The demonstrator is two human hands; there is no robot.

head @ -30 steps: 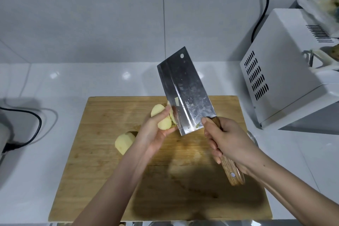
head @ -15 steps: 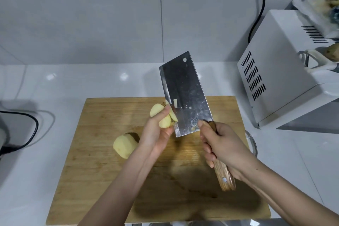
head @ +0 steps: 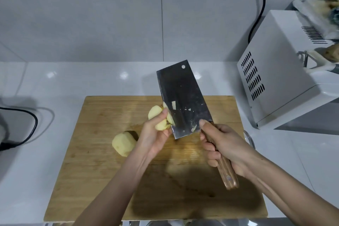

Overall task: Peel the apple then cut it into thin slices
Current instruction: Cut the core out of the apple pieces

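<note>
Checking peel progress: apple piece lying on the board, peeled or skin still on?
Peeled, as far as it shows. The apple piece on the board shows pale yellow flesh, no skin; its underside is hidden.

Bright overhead light, soft edge blur

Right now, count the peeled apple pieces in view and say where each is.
2: one apple piece held in the left hand against the cleaver; the other lying on the cutting board. Others may be hidden.

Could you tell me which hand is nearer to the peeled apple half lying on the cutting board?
Left. The left hand hovers just right of the apple half, holding another piece; the right hand grips the cleaver farther right.
</note>
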